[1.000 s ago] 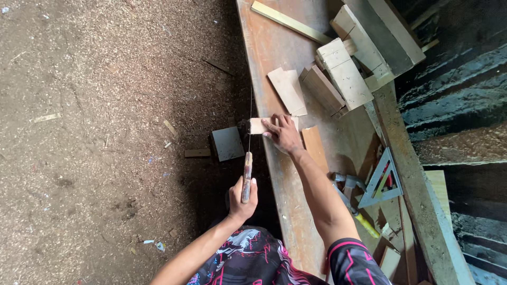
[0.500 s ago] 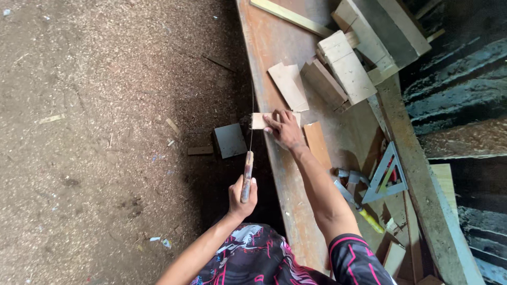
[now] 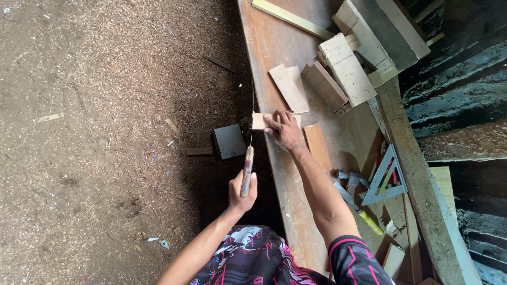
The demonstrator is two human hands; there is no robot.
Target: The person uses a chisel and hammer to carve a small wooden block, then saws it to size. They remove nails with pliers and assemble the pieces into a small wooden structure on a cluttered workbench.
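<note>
Hands (image 3: pixel 242 191), saw (image 3: pixel 246 171), same as before

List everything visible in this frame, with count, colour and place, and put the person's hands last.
Workbench: one, reddish brown, running up the right half.
Small wood piece: one, pale, overhanging the bench edge.
Saw: one, wooden handle, thin blade at the small wood piece.
Flat boards: two, tan, on the bench beside the hand.
Wood blocks: several, pale, stacked at the bench's far end.
Try square: one, grey, on the right of the bench.
Dark offcut: one, grey, on the sawdust floor.
Left hand: grips the saw handle.
Right hand: presses on the small wood piece.
</note>
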